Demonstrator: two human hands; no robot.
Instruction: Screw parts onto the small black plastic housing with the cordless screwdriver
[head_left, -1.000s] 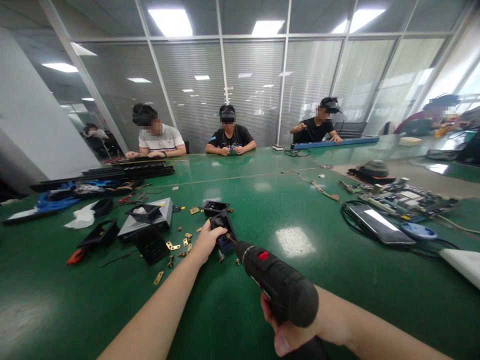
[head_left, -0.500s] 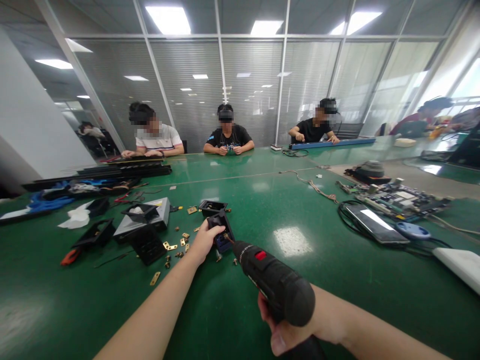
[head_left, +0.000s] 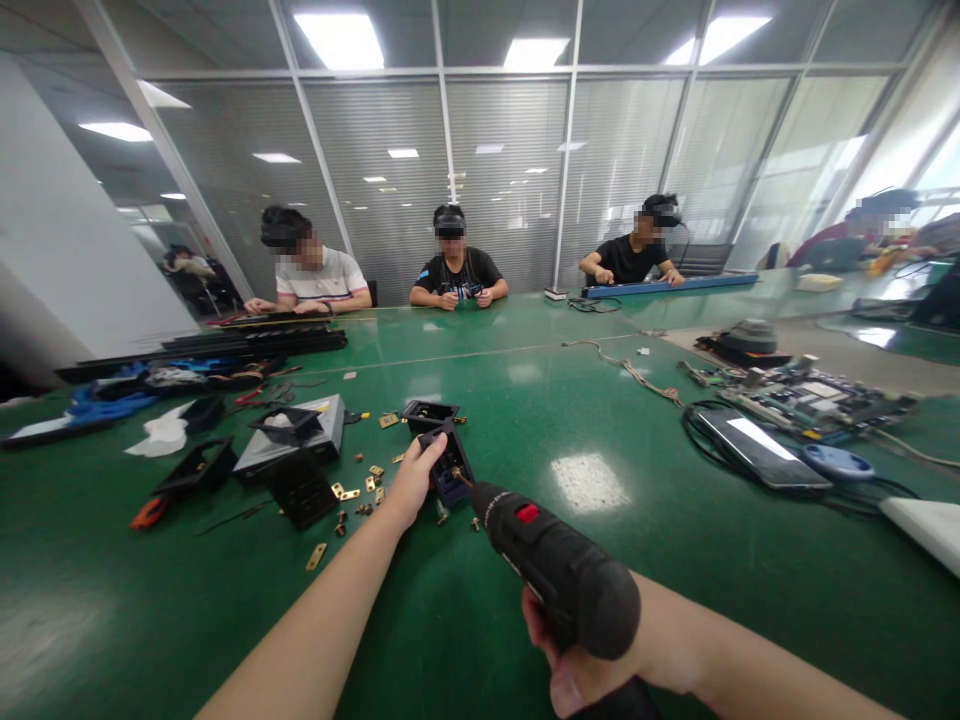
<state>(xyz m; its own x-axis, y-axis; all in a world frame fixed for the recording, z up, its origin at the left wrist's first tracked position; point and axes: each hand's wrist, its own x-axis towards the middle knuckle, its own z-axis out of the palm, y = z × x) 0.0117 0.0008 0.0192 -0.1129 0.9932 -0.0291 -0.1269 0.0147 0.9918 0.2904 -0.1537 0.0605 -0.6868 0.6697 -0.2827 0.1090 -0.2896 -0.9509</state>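
Observation:
My left hand (head_left: 411, 483) grips a small black box (head_left: 448, 466) propped on the green table (head_left: 480, 600). My right hand (head_left: 581, 668) holds a black electric screwdriver (head_left: 555, 565) with a red switch. Its bit tip points into the box's open side, at or very near the box. Another small black box (head_left: 429, 413) lies just behind. Several brass hinges (head_left: 360, 490) and small screws are scattered left of my left hand.
Black trays and a grey box (head_left: 289, 445) lie to the left, with an orange-handled tool (head_left: 150, 512). A tablet (head_left: 754, 447), cables and circuit boards (head_left: 810, 395) sit at right. Several people sit working at the table's far side.
My left hand's fingers shifted slightly on the box. The screwdriver stays pointed into it with little movement.

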